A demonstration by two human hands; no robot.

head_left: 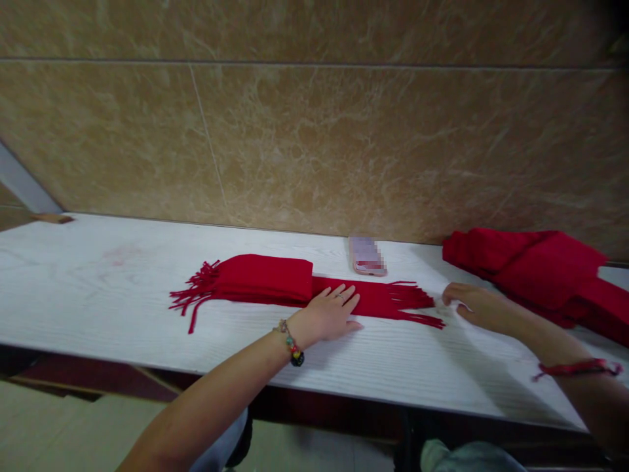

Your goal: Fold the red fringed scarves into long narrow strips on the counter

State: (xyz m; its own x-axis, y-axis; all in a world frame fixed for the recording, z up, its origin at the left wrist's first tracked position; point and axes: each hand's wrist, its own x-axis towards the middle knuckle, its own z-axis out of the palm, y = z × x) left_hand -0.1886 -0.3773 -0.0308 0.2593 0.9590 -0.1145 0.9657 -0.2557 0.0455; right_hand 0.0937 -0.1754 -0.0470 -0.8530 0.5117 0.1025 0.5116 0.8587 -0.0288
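A red fringed scarf [265, 278] lies lengthwise on the white table, its left part folded into a thick stack with fringe sticking out at the left. The thinner right part ends in a second fringe. My left hand [331, 313] rests flat on the thin part, just right of the folded stack, fingers spread. To the right of the right fringe, my right hand [466, 305] hovers low over the table with curled fingers, thumb apart from them and nothing held.
Another red cloth [531, 269] lies bunched at the right against the tiled wall [314, 151]. A phone [367, 255] rests behind the scarf on the white table [98, 288]. A small wooden piece [53, 217] sits at the far left corner.
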